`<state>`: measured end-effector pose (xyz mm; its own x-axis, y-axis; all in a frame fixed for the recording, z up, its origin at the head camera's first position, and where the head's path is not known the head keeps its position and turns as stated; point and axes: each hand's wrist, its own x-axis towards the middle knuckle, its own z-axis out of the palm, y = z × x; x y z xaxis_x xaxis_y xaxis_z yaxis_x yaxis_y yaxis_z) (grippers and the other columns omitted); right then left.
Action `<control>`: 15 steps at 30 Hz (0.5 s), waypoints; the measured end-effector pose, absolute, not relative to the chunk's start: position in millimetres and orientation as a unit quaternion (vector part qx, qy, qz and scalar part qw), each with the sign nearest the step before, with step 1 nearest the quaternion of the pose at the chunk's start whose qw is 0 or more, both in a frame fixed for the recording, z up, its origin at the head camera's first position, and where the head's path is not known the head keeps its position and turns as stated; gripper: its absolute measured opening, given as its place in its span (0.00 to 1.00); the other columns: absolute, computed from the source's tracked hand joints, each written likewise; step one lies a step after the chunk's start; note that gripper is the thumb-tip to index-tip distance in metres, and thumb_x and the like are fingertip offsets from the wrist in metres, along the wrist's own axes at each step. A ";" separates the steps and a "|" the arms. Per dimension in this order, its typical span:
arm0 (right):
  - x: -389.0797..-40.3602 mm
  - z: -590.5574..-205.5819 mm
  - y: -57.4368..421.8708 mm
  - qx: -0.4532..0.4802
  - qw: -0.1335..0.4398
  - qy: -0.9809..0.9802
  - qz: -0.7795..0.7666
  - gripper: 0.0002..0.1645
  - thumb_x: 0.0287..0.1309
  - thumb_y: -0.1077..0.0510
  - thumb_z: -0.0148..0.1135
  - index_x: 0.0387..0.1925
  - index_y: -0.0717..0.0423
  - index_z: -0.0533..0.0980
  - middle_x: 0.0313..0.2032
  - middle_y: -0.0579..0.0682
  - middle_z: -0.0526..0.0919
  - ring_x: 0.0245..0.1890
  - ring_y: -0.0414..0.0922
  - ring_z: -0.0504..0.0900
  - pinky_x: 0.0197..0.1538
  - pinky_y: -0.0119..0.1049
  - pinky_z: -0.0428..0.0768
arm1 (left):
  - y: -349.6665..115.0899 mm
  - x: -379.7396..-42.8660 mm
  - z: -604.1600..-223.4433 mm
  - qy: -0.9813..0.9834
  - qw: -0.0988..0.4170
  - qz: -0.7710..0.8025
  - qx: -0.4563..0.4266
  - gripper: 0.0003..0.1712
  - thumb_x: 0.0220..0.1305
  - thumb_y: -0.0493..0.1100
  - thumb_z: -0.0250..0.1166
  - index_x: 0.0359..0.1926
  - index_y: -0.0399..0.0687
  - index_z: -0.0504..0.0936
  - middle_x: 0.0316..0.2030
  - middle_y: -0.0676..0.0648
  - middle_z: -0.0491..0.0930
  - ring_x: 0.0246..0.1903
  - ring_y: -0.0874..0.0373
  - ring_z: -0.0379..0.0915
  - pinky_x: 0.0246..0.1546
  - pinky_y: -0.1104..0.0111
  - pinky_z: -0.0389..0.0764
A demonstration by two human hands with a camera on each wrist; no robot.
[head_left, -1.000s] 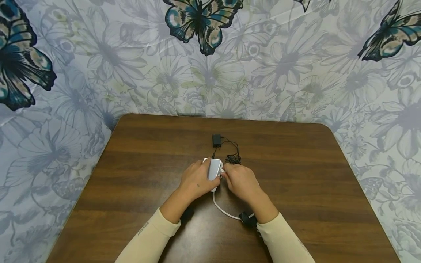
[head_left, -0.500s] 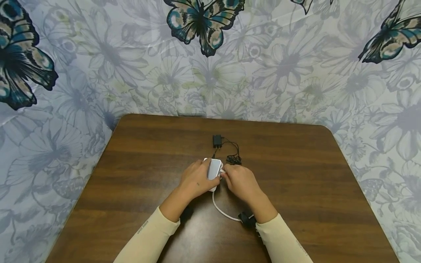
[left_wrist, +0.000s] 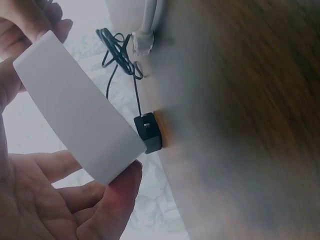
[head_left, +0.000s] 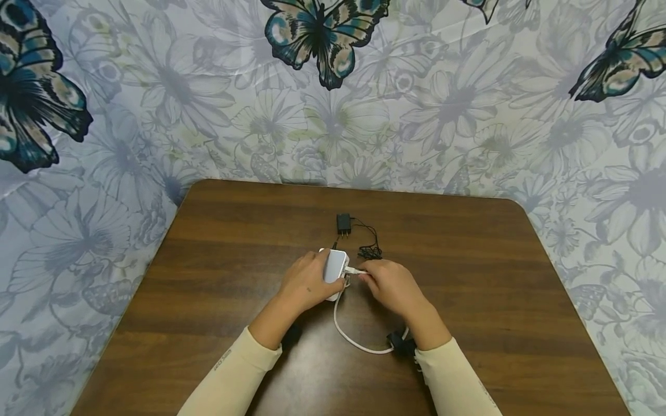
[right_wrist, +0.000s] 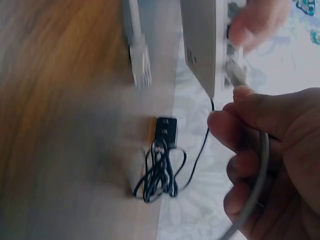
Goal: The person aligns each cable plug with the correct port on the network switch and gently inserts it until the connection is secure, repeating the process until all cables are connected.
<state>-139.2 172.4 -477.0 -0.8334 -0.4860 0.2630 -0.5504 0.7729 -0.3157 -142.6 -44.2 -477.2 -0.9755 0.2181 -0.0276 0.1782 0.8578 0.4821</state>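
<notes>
My left hand (head_left: 307,283) grips a small white network box (head_left: 335,267), thumb on the near side and fingers over its far edge. In the left wrist view, fingertips support the plain white face (left_wrist: 75,105). My right hand (head_left: 392,289) pinches a white Ethernet cable just behind its plug (head_left: 355,270). That plug points at the port side of the box; how far it sits in a port I cannot tell. In the right wrist view, ports (right_wrist: 232,47) show beside it. Another clear-tipped Ethernet plug (right_wrist: 141,65) is apart from both hands, below the box.
Behind the box, a black power adapter (head_left: 343,223) lies on the brown wooden table (head_left: 250,231). Its thin black cord is bundled (head_left: 370,252) beside it, and one strand runs to the box. A white cable loop (head_left: 359,346) hangs toward my right wrist. Floral cloth (head_left: 452,115) stands behind the table.
My right hand has drawn right, away from the box, and more of the plug shows. The left hand and the box have shifted slightly left. The cable loop has swung wider.
</notes>
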 end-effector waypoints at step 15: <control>-140.4 -475.3 210.2 0.241 0.055 -0.946 0.212 0.07 0.56 0.60 0.72 0.32 0.50 0.79 0.26 0.41 0.81 0.22 0.35 0.70 0.28 0.35 0.73 | -45.4 -144.9 -479.1 0.966 0.056 0.238 0.083 0.47 0.53 0.66 0.68 0.70 0.49 0.71 0.51 0.43 0.79 0.41 0.50 0.76 0.36 0.57 0.77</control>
